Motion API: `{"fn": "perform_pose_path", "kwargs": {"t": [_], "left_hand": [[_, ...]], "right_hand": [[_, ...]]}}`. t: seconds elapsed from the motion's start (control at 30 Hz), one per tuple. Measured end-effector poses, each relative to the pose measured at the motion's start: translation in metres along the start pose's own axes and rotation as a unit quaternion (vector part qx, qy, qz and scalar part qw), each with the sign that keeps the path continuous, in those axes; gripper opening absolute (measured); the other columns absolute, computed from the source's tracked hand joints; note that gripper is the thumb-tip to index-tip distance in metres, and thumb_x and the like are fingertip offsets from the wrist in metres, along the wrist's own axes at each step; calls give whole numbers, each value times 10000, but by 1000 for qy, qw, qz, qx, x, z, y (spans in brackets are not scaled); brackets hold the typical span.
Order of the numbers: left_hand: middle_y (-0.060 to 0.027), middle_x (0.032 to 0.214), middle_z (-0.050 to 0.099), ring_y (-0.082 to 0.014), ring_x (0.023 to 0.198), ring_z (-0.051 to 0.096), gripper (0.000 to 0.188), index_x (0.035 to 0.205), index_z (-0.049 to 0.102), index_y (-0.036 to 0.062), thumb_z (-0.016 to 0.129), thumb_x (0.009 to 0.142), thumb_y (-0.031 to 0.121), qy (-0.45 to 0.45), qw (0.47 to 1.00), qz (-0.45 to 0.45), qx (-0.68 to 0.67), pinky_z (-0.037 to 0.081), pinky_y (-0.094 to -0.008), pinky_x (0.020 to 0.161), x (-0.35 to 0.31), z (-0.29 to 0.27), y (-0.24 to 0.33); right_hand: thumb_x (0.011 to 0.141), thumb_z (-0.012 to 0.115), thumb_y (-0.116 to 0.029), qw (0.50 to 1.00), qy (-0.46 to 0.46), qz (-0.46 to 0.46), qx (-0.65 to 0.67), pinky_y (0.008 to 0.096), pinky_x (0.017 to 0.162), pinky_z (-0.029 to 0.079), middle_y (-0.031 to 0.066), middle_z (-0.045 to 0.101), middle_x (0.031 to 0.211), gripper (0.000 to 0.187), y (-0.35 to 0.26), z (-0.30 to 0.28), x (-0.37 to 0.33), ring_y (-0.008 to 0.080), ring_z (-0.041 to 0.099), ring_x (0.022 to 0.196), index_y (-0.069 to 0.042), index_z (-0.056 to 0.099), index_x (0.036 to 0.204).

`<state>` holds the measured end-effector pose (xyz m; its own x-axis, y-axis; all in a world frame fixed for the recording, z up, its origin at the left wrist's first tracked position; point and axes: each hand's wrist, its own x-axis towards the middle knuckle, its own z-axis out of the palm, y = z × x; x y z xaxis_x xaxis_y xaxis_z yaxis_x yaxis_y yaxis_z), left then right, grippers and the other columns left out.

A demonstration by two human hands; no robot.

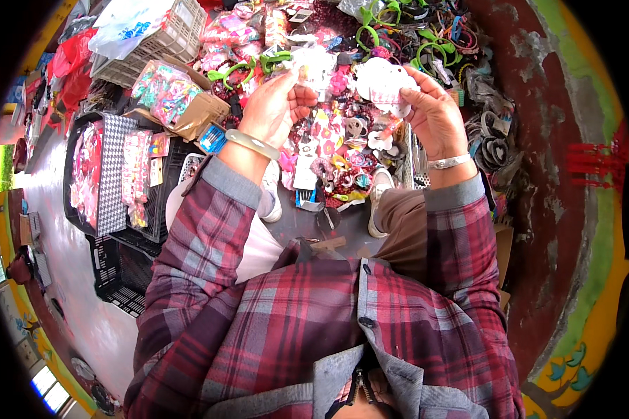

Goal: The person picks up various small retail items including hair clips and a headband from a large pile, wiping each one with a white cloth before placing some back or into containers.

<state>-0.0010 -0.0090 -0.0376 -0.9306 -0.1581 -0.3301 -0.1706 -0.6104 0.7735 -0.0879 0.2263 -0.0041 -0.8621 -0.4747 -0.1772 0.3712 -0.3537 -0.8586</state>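
Note:
Over a heap of hair accessories (pixel 342 133), my right hand (pixel 435 115) pinches white rounded cards (pixel 384 82) with pale pink marks between thumb and fingers. To their left, my left hand (pixel 276 105) is raised with its fingers curled in. A bright white piece (pixel 314 66) meets its thumb tip; glare hides its kind and the exact grip. Below the hands lie flower-shaped hair pieces, scrunchies and a white card (pixel 305 172).
Left of me stand a cardboard box (pixel 201 115) of bagged colourful pieces, a black crate (pixel 122 276) and a beige crate (pixel 182 31). Green headbands (pixel 437 52) lie at the far right. A worn red-brown surface (pixel 538 174) borders the right side.

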Motion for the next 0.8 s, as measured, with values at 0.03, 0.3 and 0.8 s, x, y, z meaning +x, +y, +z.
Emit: {"fn": "perform_pose_path", "kwargs": {"t": [0.03,0.3,0.8], "left_hand": [[-93,789,598,-175,726,592,239,1011,525,48,481,911,261,-5,1000,2,-1,497,-288,638,1,1,-1],[-144,989,594,-177,823,605,306,1096,494,40,468,915,285,-18,998,12,61,506,-270,672,-2,8,-4],[-84,965,617,-178,883,619,231,1083,523,14,493,897,149,-170,983,-48,54,493,-210,658,-9,23,-9]], "right_hand": [[790,544,54,1000,6,-2,5,242,635,500,91,607,941,356,1,-1,0,133,595,726,37,492,1142],[811,552,24,1000,21,21,-7,244,689,491,87,599,992,354,4,3,-1,131,593,772,37,480,1158],[673,725,-89,868,-46,-209,-448,283,797,441,83,553,1043,590,20,23,-7,189,551,886,-45,469,1203]]}}
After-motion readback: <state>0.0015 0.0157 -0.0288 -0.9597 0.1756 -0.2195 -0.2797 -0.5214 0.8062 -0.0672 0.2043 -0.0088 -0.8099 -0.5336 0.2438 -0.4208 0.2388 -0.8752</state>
